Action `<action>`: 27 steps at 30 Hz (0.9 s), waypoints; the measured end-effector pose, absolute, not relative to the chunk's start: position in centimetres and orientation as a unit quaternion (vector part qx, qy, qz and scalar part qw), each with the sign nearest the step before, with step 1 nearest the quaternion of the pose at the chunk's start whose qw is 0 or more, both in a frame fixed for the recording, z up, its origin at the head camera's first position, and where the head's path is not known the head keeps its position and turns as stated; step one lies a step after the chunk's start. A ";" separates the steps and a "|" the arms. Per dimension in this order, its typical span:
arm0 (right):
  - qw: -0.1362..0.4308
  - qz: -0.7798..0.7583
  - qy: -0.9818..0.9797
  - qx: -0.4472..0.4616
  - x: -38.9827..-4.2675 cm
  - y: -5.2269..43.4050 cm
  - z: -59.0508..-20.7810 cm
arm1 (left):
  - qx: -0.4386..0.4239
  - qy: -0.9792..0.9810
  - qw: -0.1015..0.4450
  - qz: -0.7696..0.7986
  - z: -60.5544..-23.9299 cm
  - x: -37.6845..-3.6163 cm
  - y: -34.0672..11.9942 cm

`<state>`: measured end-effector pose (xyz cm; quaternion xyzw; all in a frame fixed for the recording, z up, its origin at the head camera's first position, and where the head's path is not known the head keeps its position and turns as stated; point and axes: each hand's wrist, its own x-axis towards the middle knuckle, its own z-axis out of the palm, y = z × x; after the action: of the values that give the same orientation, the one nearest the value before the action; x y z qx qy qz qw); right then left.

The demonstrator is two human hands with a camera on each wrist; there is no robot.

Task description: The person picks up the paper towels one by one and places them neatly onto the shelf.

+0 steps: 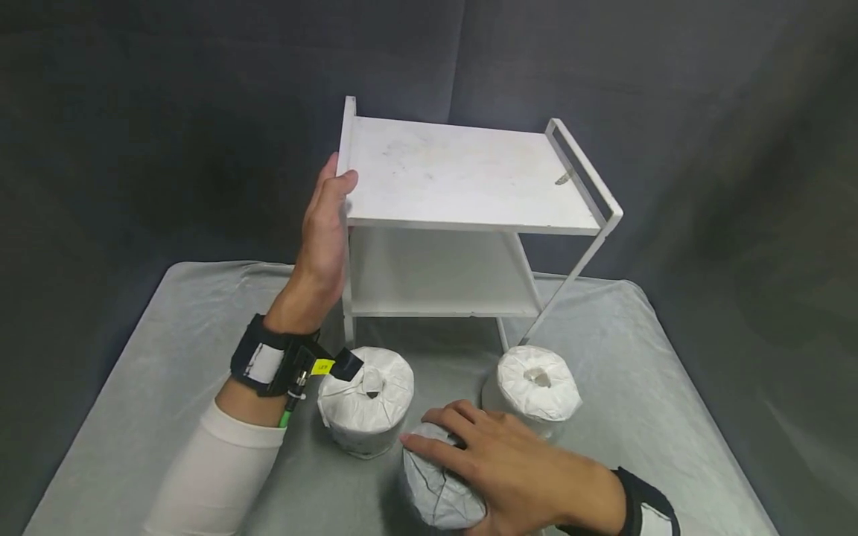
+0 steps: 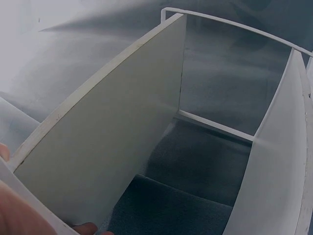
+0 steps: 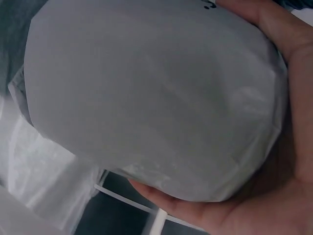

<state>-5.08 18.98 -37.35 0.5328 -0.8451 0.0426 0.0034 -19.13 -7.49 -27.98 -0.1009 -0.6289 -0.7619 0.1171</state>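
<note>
Three wrapped rolls on the tabletop [image 1: 167, 357]; right hand [image 1: 516, 465] grips the nearest roll [image 1: 436, 487]; left hand [image 1: 325, 238], fingers straight, steadies one two-tier rack [image 1: 462, 179].

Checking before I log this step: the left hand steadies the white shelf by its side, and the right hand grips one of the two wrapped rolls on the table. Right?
Not quite: the head view shows three wrapped rolls, not two. The right hand grips the nearest one, and the left hand steadies the white shelf by its side.

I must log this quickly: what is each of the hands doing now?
Left hand: open, straight fingers resting against the white shelf side.
Right hand: curled around a wrapped paper roll.
</note>
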 end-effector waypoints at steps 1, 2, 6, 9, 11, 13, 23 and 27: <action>0.000 0.045 -0.847 0.529 -5.2 19.1 -37.0 | -0.098 -0.629 0.116 -0.762 -27.9 -19.1 -7.5; -0.005 0.046 -0.850 0.525 -5.2 19.2 -36.6 | -0.095 -0.630 0.115 -0.762 -27.9 -19.0 -7.4; -0.018 0.051 -0.857 0.513 -5.7 19.6 -35.1 | -0.090 -0.628 0.111 -0.765 -27.6 -18.9 -7.2; -0.023 0.052 -0.861 0.505 -6.1 19.9 -33.9 | -0.090 -0.628 0.111 -0.765 -27.6 -19.0 -7.1; -0.023 0.052 -0.864 0.501 -6.4 20.1 -33.0 | -0.088 -0.629 0.112 -0.764 -27.6 -19.0 -7.1; -0.021 0.055 -0.865 0.499 -6.8 20.3 -32.2 | -0.089 -0.630 0.112 -0.763 -27.6 -19.0 -7.0; -0.032 0.075 -0.867 0.492 -8.3 20.8 -26.8 | -0.090 -0.619 0.117 -0.772 -27.6 -19.0 -7.0; -0.030 0.080 -0.864 0.496 -8.6 20.8 -24.6 | -0.089 -0.617 0.119 -0.773 -27.5 -19.0 -6.9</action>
<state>-8.63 20.80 -24.63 0.4958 -0.8642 0.0805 -0.0304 -18.98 -6.95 -27.48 -0.0891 -0.6168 -0.7729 0.1194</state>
